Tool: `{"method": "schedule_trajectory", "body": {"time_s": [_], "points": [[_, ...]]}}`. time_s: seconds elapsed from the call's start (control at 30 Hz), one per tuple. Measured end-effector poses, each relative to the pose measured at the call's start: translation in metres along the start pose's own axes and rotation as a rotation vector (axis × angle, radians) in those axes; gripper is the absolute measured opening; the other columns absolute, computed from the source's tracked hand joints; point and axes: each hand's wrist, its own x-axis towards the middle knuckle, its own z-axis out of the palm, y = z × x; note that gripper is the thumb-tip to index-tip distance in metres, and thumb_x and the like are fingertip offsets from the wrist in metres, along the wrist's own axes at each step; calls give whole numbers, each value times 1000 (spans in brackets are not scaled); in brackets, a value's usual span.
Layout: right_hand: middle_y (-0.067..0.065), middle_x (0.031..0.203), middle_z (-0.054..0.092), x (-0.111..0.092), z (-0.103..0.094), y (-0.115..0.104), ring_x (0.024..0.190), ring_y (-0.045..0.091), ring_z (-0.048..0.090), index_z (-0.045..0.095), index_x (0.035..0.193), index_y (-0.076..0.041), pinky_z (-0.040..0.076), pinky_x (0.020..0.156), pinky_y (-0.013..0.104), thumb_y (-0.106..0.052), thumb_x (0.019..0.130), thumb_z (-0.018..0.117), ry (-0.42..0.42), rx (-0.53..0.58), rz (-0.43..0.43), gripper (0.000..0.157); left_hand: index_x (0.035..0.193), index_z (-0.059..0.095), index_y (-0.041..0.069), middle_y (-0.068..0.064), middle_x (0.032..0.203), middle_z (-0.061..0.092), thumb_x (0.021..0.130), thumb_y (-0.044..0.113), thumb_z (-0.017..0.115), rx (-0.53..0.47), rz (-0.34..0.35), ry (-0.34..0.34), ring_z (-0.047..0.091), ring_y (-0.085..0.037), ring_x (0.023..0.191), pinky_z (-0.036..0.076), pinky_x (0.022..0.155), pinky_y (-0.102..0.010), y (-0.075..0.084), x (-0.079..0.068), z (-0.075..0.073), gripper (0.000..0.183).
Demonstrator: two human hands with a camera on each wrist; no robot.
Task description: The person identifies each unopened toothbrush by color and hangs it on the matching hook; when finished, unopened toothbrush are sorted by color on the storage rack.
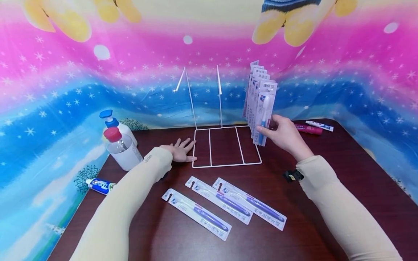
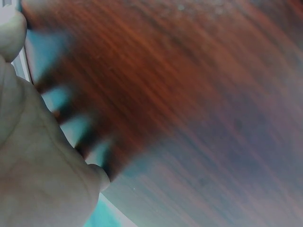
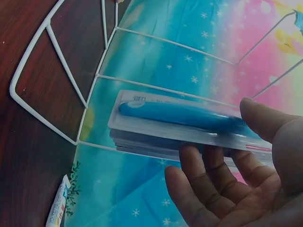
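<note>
A white wire display rack (image 1: 228,165) stands on the table, its upright prongs rising at the back. Several blister-packed toothbrushes hang in a row on its right side. My right hand (image 1: 287,136) pinches the front pack, a blue-handled toothbrush (image 1: 263,119), with the thumb on its face; the right wrist view shows the fingers (image 3: 220,177) behind it. My left hand (image 1: 180,150) rests with spread fingers on the table, touching the rack's left base wire. Three purple-handled toothbrush packs lie before the rack: a left one (image 1: 197,214), a middle one (image 1: 218,200) and a right one (image 1: 249,203).
Left of the rack stand a red-capped bottle (image 1: 125,152) and a blue-pump bottle (image 1: 128,132). A blue toothpaste tube (image 1: 99,185) lies by the left edge. A red tube (image 1: 308,129) and a small white tube (image 1: 320,125) lie at back right. Patterned cloth surrounds the table.
</note>
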Motion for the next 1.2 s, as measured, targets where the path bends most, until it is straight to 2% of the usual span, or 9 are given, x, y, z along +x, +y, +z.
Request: {"method": "schedule_trajectory", "body": {"time_s": [0.33, 0.53, 0.67, 0.8, 0.9, 1.03, 1.2], "points": [[8, 100, 59, -5, -5, 9, 87, 25, 54, 56, 110, -12, 44, 68, 38, -61, 76, 60, -24, -59, 47, 59, 145, -10, 39, 3, 153, -12, 79, 74, 37, -7, 6, 17, -14, -32, 136, 3, 105, -56, 0, -3, 2, 88], [13, 106, 56, -17, -10, 22, 94, 29, 53, 51, 118, -11, 46, 77, 45, -65, 75, 59, -66, -85, 122, 70, 146, -10, 35, 1, 153, -13, 81, 73, 37, -18, 32, 15, -14, -36, 135, 2, 104, -59, -2, -2, 0, 88], [15, 105, 57, -29, -6, 35, 93, 30, 53, 52, 118, -9, 45, 77, 46, -64, 75, 59, -109, -127, 132, 70, 145, -11, 36, 3, 152, -15, 80, 74, 36, -8, 19, 4, -15, -33, 136, 2, 105, -56, -3, 1, 1, 90], [10, 93, 59, -44, 8, 42, 81, 25, 54, 58, 109, -12, 44, 69, 38, -58, 78, 62, -163, -186, 88, 56, 145, -11, 37, 4, 152, -15, 78, 76, 35, -6, 21, 9, -15, -32, 136, 2, 105, -56, -3, 1, 1, 90], [4, 83, 58, -59, 29, 42, 71, 19, 53, 62, 106, -14, 43, 63, 33, -51, 80, 65, -260, -216, 40, 45, 145, -10, 36, 2, 153, -13, 79, 75, 36, -14, 28, 15, -14, -34, 136, 2, 105, -58, -2, -1, 0, 90], [-2, 76, 55, -81, 59, 34, 64, 13, 50, 64, 108, -12, 41, 58, 30, -44, 80, 69, -389, -243, -8, 42, 146, -10, 36, 1, 153, -12, 78, 76, 36, -17, 30, 16, -13, -35, 136, 2, 104, -58, -2, -2, 0, 91], [-5, 79, 55, -103, 82, 17, 71, 11, 48, 66, 107, -14, 42, 64, 32, -37, 72, 77, -394, -347, -81, 43, 145, -10, 38, 3, 153, -13, 76, 78, 36, -17, 15, 20, -14, -32, 136, 2, 106, -56, -3, 1, 2, 92]]}}
